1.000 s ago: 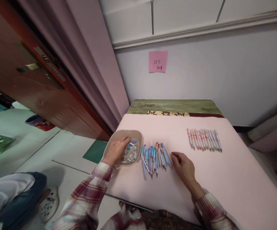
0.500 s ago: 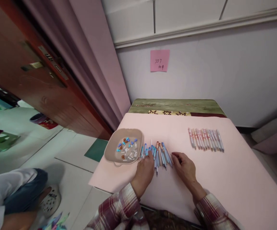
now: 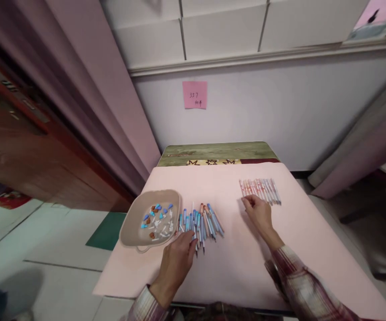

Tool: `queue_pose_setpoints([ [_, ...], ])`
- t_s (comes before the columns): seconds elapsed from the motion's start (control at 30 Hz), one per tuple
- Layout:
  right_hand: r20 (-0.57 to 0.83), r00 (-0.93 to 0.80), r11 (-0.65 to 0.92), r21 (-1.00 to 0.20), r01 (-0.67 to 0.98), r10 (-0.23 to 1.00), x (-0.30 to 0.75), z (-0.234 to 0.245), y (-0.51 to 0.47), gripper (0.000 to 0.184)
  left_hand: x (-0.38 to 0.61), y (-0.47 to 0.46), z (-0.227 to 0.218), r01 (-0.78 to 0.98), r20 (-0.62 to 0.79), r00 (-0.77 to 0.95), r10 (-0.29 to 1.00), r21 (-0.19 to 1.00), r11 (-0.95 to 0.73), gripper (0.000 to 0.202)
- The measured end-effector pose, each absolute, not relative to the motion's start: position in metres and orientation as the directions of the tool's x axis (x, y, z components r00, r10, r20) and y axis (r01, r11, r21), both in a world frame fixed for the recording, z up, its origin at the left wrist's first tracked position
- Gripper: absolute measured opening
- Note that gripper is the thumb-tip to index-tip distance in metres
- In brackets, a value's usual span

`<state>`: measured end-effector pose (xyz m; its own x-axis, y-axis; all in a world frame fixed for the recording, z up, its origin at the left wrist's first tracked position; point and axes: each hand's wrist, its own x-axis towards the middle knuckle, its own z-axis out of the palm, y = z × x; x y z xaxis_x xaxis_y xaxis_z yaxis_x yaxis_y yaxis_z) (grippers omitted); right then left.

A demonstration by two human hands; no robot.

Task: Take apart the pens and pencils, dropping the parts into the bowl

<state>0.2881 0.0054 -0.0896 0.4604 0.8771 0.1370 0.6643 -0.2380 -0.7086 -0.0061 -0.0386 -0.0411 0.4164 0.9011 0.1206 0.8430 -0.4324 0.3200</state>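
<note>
A loose pile of slim pens (image 3: 209, 223), with blue, light blue and brown ends, lies in the middle of the pink-covered table. My left hand (image 3: 178, 256) is at the pile's lower left, fingers bent together against the pens; whatever they grip is hidden. Farther right, a row of pale pens (image 3: 263, 191) with red and grey markings lies side by side. Just below the row's left end is my right hand (image 3: 258, 216), thumb and fingertips closed together. Anything between them is too small or hidden to tell.
Left of the pile stands a beige tray (image 3: 131, 223) holding small blue and brown pieces and white sticks. The pink cover (image 3: 233, 276) spreads over the table. A pink note (image 3: 195, 95) is on the wall behind. A wooden door (image 3: 46, 165) and curtain (image 3: 112, 89) are at left.
My right hand has moved from beside the pile to the pale row. My left hand has drawn back toward the pile's lower edge. The view has turned right.
</note>
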Motion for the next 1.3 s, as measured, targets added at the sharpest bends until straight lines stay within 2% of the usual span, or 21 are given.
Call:
queue_pose_setpoints([
  [0.1,0.048,0.494,-0.427,-0.436,0.792,0.868,0.311,-0.076,0.026,0.030,-0.007,-0.036,-0.040,0.799,0.190,0.431,0.882,0.373,-0.471,0.016],
  [0.17,-0.022,0.488,-0.467,-0.327,0.821,0.873,0.312,-0.074,0.035,0.029,-0.007,-0.034,-0.039,0.775,0.222,0.442,0.869,0.394,-0.495,0.015],
  [0.37,-0.061,0.493,-0.491,-0.257,0.832,0.868,0.298,-0.077,0.045,0.027,-0.022,-0.031,-0.031,0.727,0.294,0.361,0.885,0.505,-0.464,0.016],
  [0.47,-0.069,0.494,-0.494,-0.242,0.835,0.867,0.299,-0.068,0.045,0.027,-0.029,-0.032,-0.024,0.682,0.283,0.288,0.915,0.610,-0.403,0.014],
  [0.53,-0.064,0.496,-0.496,-0.235,0.836,0.866,0.297,-0.058,0.042,0.027,-0.029,-0.031,-0.020,0.626,0.224,0.218,0.950,0.715,-0.312,0.014],
  [0.6,-0.045,0.466,-0.451,-0.343,0.824,0.884,0.286,-0.047,0.036,0.026,-0.024,-0.027,-0.017,0.489,0.094,0.129,0.987,0.860,-0.146,0.018],
  [0.63,-0.037,0.427,-0.393,-0.473,0.789,0.903,0.276,-0.041,0.031,0.025,-0.021,-0.023,-0.016,0.375,0.005,0.096,0.995,0.926,-0.041,0.022],
  [0.67,-0.036,0.363,-0.298,-0.651,0.698,0.931,0.263,-0.036,0.025,0.025,-0.016,-0.019,-0.014,0.233,-0.084,0.080,0.993,0.971,0.064,0.027],
  [0.7,-0.063,0.267,-0.200,-0.828,0.524,0.962,0.247,-0.031,0.019,0.027,-0.012,-0.014,-0.012,0.080,-0.165,0.087,0.983,0.984,0.158,0.033],
  [0.73,-0.108,0.147,-0.149,-0.941,0.303,0.983,0.229,-0.028,0.013,0.030,-0.008,-0.008,-0.010,-0.061,-0.220,0.108,0.969,0.972,0.227,0.041],
  [0.77,-0.152,0.014,-0.152,-0.982,0.108,0.988,0.211,-0.025,0.006,0.034,-0.005,-0.002,-0.007,-0.181,-0.248,0.126,0.960,0.946,0.268,0.046],
  [0.83,-0.195,-0.187,-0.218,-0.969,-0.115,0.963,0.177,-0.021,-0.004,0.037,-0.003,0.007,-0.002,-0.340,-0.270,0.143,0.952,0.890,0.304,0.051],
  [0.93,-0.232,-0.298,-0.312,-0.914,-0.257,0.926,0.142,-0.019,-0.011,0.040,-0.011,0.014,0.002,-0.436,-0.284,0.120,0.951,0.846,0.307,0.043],
  [1.03,-0.317,-0.407,-0.461,-0.824,-0.330,0.857,0.127,-0.022,-0.009,0.045,-0.024,0.014,-0.003,-0.461,-0.294,0.074,0.953,0.837,0.294,0.035],
  [1.13,-0.410,-0.524,-0.613,-0.730,-0.303,0.747,0.118,-0.027,-0.004,0.052,-0.035,0.014,-0.011,-0.461,-0.284,0.060,0.957,0.842,0.279,0.032],
  [1.2,-0.401,-0.489,-0.585,-0.748,-0.314,0.774,0.111,-0.030,-0.003,0.048,-0.039,0.016,-0.015,-0.455,-0.272,0.039,0.962,0.852,0.259,0.032],
  [1.3,-0.291,-0.301,-0.387,-0.857,-0.341,0.908,0.101,-0.031,-0.003,0.046,-0.041,0.018,-0.016,-0.441,-0.238,-0.024,0.971,0.874,0.204,0.030],
])
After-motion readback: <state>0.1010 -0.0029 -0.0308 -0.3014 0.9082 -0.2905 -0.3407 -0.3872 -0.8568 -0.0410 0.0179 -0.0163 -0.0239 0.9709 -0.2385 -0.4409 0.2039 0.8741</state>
